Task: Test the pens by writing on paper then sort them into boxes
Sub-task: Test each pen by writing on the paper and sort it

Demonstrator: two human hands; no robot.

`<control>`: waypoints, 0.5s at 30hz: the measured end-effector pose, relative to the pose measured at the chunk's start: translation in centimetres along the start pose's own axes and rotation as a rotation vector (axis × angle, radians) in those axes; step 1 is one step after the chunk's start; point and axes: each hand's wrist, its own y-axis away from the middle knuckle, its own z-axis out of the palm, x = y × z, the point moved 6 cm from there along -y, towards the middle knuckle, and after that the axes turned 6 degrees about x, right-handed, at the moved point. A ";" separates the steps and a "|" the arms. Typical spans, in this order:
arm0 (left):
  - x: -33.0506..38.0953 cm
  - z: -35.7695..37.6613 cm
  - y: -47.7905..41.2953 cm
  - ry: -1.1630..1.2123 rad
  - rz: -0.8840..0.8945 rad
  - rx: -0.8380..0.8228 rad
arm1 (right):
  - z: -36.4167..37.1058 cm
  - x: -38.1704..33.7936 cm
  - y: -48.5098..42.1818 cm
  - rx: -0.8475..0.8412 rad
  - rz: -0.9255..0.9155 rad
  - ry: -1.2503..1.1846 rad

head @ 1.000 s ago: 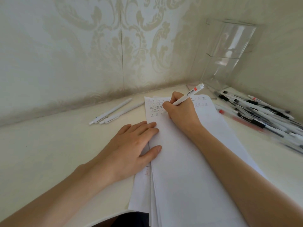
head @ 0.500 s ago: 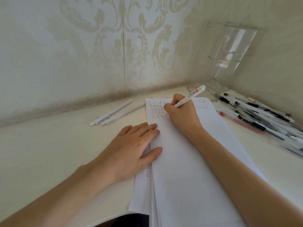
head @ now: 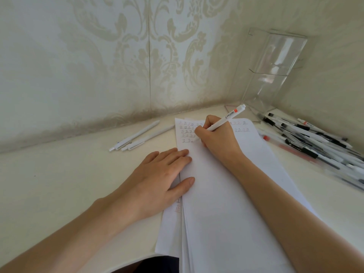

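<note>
Pinching a light, stiff white pen (head: pixel 220 123) low on its barrel, the right hand (head: pixel 218 140) writes on the paper (head: pixel 226 194), which likely slides easily, so the flat, straight-fingered left hand (head: pixel 157 180) presses its edge.

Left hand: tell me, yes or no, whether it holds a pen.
No: the left hand lies flat on the paper, fingers straight; the right hand grips the white pen.
</note>
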 end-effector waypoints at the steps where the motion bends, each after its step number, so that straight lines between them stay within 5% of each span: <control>1: 0.0 0.0 0.0 -0.001 0.002 0.003 | 0.0 0.0 0.0 0.008 -0.006 0.010; 9: -0.1 -0.4 -0.1 0.051 0.034 0.068 | -0.5 -0.2 0.2 0.039 -0.015 -0.084; 15: -1.0 -2.3 0.0 0.526 -0.083 0.191 | 0.3 -1.2 1.1 -0.138 -0.193 0.015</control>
